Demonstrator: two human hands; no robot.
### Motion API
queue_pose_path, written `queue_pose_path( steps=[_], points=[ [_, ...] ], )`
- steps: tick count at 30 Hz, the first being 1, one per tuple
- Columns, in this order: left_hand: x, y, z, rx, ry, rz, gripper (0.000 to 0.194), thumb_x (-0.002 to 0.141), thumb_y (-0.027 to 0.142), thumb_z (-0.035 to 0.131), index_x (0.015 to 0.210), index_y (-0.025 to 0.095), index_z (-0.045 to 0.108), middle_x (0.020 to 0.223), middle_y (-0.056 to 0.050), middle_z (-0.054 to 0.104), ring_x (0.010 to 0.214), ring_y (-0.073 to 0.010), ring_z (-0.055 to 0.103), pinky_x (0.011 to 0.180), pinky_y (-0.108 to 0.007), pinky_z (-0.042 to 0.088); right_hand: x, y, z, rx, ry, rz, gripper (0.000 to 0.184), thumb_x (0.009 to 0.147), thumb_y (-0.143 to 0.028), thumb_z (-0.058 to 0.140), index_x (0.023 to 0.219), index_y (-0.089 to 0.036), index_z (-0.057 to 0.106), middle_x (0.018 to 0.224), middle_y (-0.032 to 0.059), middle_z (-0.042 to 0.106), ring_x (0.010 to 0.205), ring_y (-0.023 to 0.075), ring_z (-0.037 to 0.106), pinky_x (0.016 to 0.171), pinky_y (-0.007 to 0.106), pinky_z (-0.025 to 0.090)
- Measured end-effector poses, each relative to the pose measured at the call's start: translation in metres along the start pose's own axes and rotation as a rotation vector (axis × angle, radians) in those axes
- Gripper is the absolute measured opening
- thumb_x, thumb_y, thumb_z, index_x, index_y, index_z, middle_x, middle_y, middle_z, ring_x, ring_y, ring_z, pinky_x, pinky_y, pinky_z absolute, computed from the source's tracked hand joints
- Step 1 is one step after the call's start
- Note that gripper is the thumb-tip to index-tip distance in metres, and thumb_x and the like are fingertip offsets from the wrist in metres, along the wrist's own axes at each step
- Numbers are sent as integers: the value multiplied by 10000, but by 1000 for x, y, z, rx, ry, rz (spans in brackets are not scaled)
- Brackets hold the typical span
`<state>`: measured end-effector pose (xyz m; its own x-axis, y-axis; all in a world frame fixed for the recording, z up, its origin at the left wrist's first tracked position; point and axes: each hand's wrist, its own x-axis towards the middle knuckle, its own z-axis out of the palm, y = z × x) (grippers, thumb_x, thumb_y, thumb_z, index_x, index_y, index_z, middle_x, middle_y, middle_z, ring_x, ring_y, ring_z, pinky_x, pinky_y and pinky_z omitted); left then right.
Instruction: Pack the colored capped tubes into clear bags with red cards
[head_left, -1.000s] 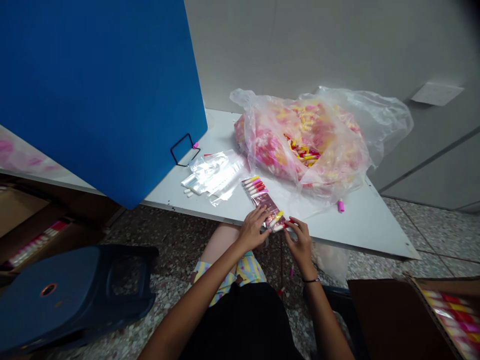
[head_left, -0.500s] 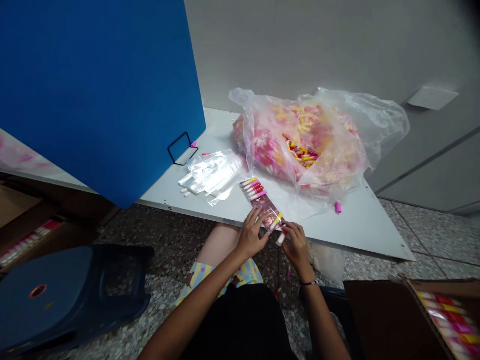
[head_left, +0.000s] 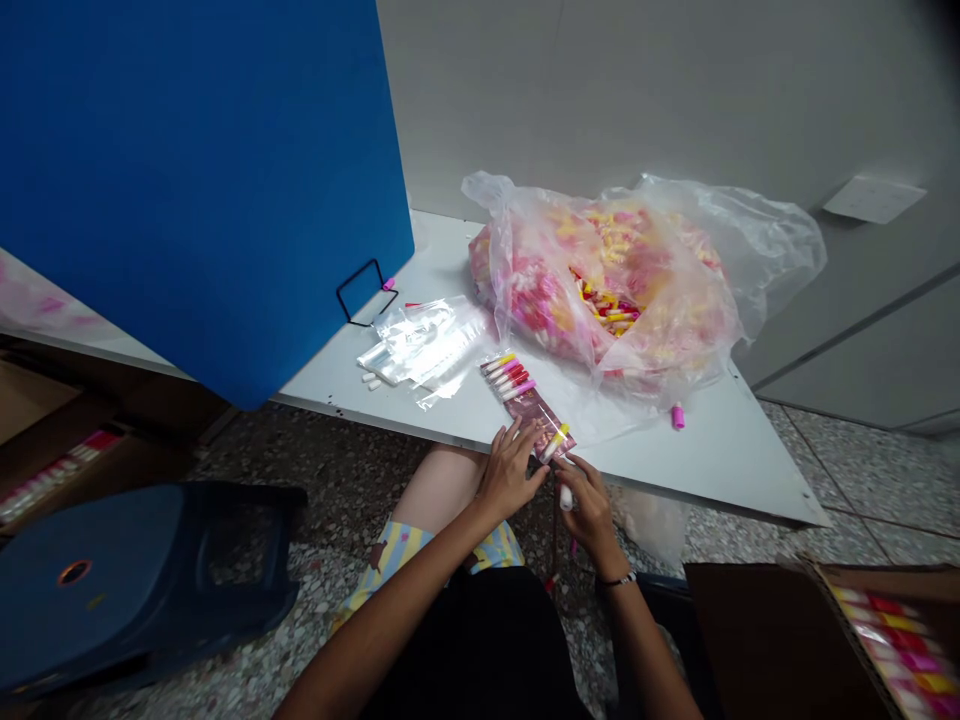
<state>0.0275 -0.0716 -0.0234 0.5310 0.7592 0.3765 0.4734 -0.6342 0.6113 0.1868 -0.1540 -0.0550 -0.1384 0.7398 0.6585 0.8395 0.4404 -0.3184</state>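
Note:
A clear packet with a dark brownish-pink card [head_left: 528, 405] lies slanted at the table's near edge. At its far end sit several small white tubes with yellow, pink and red caps [head_left: 511, 376], side by side. A tube with a yellow cap [head_left: 556, 442] lies at the packet's near end. My left hand [head_left: 512, 472] grips the packet's near left side, thumb close to that tube. My right hand [head_left: 590, 507] is at the near right corner, just off the table's edge, closed on a white tube [head_left: 566, 497]; the fingers hide its other end.
A large translucent bag [head_left: 540, 310] full of capped tubes stands behind. Empty clear sleeves [head_left: 431, 345] lie left, near a black wire stand [head_left: 360, 293] and blue board [head_left: 225, 180]. A pink cap [head_left: 678, 417] lies right. A carton [head_left: 862, 640] holds packed tubes; a blue stool [head_left: 112, 580] stands left.
My right hand has shifted slightly down, turning the white tube; the red seen by it earlier is now hidden. My left hand stays on the packet, and the yellow-capped tube remains at its near end.

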Motion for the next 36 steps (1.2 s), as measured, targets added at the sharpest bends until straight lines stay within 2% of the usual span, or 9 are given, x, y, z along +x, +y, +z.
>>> queue_pose_path(
  steps=[6, 13, 18, 22, 27, 33, 36],
  points=[
    [0, 0, 3, -7, 54, 1, 496, 807, 196, 561, 1283, 234, 428, 1349, -38, 494, 1336, -229, 315, 1103, -468, 251, 3, -5, -1, 17, -46, -19, 479, 763, -36, 420, 1214, -182, 488, 1263, 129, 567, 1248, 257, 449, 931, 506, 474],
    [3, 8, 5, 20, 124, -10, 421, 799, 153, 528, 1212, 213, 472, 1226, -46, 566, 1208, -226, 439, 1058, -436, 319, 6, -2, -1, 10, 5, -14, 503, 781, -13, 413, 1255, -172, 469, 1241, 155, 564, 1200, 240, 494, 918, 481, 492],
    [6, 11, 4, 46, 168, -50, 490, 728, 19, 468, 1173, 223, 489, 1190, -43, 572, 1145, -219, 472, 991, -413, 370, 12, 1, -11, 1, 58, 80, 494, 823, -31, 399, 1281, -202, 465, 1194, 127, 587, 1149, 230, 526, 924, 479, 490],
    [10, 8, 2, 84, 172, -71, 379, 743, 56, 508, 1084, 219, 536, 1144, -48, 584, 1087, -240, 487, 913, -414, 394, 22, 1, -14, 55, 153, 180, 420, 839, -83, 479, 1240, -206, 476, 1121, 106, 621, 1093, 214, 557, 903, 446, 508],
    [15, 5, 2, 177, 145, -89, 269, 766, 58, 500, 976, 211, 567, 974, -52, 608, 938, -241, 506, 806, -401, 399, 36, -3, -7, 86, 134, 95, 327, 833, -99, 490, 1123, -235, 558, 1147, 102, 608, 1064, 229, 558, 872, 462, 507],
    [26, 4, 3, 201, 228, -216, 147, 729, 66, 550, 789, 200, 552, 849, -39, 568, 866, -230, 496, 747, -368, 408, 43, -8, 4, 126, 112, 83, 442, 830, -65, 464, 1217, -267, 534, 1141, 108, 566, 1047, 220, 551, 842, 433, 520],
    [27, -1, 3, 151, 263, -190, 120, 754, 73, 541, 753, 194, 542, 807, -31, 563, 853, -220, 492, 753, -358, 419, 42, -6, 13, 181, 95, 72, 464, 837, -67, 444, 1253, -259, 513, 1163, 119, 551, 1073, 215, 553, 850, 411, 530]
  ],
)
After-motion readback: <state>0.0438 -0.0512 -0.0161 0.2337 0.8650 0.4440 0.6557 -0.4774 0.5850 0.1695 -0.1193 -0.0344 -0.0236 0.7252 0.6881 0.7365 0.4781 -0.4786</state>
